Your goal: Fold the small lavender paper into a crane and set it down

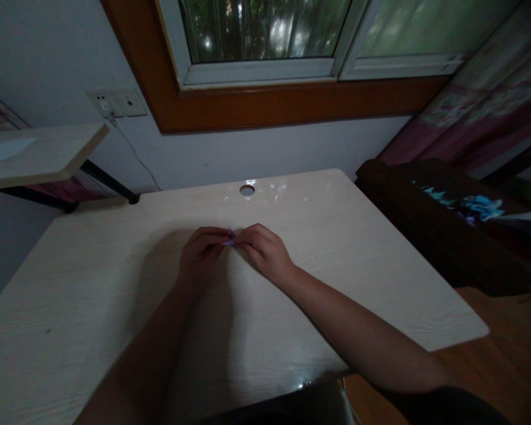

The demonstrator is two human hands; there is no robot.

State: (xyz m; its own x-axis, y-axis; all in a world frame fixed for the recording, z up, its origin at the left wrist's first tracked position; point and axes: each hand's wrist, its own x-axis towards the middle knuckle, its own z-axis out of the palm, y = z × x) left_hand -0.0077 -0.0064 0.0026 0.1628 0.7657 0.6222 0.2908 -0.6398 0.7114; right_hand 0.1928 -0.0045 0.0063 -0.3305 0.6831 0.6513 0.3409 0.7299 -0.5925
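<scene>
Between my two hands is a small piece of folded purple paper (230,238), with pointed tips sticking up and to the left. My left hand (202,252) pinches its left side between thumb and fingers. On the other side, my right hand (265,251) has its fingers closed on the paper's right part. Both hands are just over the pale wood-grain table (336,236), near its middle. Most of the paper is covered by my fingers, so its full shape is hidden.
A round cable hole (247,190) is near the table's back edge. A raised shelf (48,156) on black legs stands at the back left. Right of the table, blue paper pieces (482,206) lie on a dark brown surface (425,236). A wall socket (117,103) holds a plugged cord.
</scene>
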